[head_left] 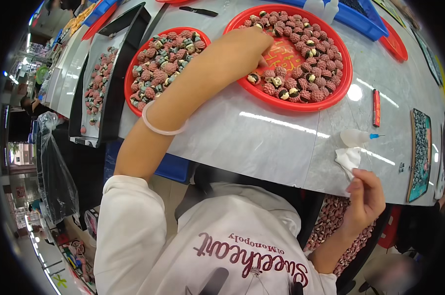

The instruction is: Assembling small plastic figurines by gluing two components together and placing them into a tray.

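My left hand (249,49) reaches over the left rim of a large round red tray (290,106). Its fingers bend down inside, mostly hidden behind the back of the hand, so what they hold does not show. Pink ridged, berry-like pieces (325,73) with dark and cream bits ring the tray, leaving red base bare in the middle. On the right, my right hand (367,199) is closed in a pinch at the table's near edge. Its fingertips meet the lower end of a crumpled white tissue (348,158); whether they grip it or some small piece is unclear.
Left of my forearm stands a smaller red tray (134,101) of pink and grey-blue pieces, then a black tray (111,113). A squeeze bottle with blue needle tip (352,137), a red tube (376,108) and a propped phone-like screen (419,155) lie right. A bin of pieces (330,221) sits below.
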A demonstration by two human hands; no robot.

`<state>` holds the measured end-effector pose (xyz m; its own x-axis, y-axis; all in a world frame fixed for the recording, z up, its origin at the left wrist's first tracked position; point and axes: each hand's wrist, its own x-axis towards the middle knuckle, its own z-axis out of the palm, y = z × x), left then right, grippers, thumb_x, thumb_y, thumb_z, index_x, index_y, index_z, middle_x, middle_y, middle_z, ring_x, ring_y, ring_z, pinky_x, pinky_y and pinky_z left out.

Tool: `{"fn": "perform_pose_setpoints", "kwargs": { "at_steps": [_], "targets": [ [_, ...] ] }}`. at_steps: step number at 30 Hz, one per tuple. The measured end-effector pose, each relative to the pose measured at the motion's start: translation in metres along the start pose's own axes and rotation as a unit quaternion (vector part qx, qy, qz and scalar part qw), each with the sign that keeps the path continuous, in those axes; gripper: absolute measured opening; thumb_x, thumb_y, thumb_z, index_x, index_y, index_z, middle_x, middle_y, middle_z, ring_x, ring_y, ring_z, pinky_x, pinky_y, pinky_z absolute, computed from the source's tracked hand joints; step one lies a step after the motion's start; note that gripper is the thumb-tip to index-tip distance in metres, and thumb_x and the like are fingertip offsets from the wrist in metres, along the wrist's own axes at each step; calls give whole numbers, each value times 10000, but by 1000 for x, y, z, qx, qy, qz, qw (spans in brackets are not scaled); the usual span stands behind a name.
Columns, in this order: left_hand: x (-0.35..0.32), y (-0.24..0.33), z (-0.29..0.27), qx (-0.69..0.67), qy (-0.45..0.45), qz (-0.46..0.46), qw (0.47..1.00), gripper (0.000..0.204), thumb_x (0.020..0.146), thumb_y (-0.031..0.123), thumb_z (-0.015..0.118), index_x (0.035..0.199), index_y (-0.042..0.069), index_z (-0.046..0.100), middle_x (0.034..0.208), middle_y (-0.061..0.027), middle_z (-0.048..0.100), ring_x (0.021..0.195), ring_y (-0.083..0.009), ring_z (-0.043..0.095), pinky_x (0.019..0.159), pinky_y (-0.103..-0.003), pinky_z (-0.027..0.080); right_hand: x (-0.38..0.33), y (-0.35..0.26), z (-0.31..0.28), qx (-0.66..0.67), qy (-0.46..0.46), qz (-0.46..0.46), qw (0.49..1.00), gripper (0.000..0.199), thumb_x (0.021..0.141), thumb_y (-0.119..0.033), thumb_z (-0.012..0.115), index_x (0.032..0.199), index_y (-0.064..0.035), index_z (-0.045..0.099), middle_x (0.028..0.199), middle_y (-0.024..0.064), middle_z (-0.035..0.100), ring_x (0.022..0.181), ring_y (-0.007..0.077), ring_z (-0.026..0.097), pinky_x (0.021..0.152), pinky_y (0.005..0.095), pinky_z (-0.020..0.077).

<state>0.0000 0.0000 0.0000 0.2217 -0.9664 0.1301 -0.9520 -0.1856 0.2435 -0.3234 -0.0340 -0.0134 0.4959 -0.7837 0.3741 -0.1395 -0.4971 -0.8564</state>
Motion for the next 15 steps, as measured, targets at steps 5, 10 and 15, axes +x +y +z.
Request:
{"fn": "perform_pose_setpoints", "kwargs": {
  "at_steps": [5,10,15],
  "targets": [
    [-44,43,-22,-359,-1,74,930,104,796,85,541,875,20,564,838,-56,541,767,-134,545,672,-248,454,4,4,6,-28,129,42,990,202,798,-22,515,991,30,542,897,59,549,788,118,486,705,224,377],
    [-96,96,17,-725,-29,21,688,183,850,95,495,973,-39,516,932,-110,535,829,-152,542,687,-255,463,30,9,26,-59,-76,98,990,320,791,-54,531,1094,33,479,1026,84,535,896,147,495,820,264,369],
    [-112,109,37,-838,24,-86,539,225,843,126,517,997,-36,503,955,-134,530,869,-184,553,704,-264,465,25,2,13,132,-49,98,985,427,834,-179,507,1167,58,385,931,91,521,829,159,501,750,254,387]
  ]
}}
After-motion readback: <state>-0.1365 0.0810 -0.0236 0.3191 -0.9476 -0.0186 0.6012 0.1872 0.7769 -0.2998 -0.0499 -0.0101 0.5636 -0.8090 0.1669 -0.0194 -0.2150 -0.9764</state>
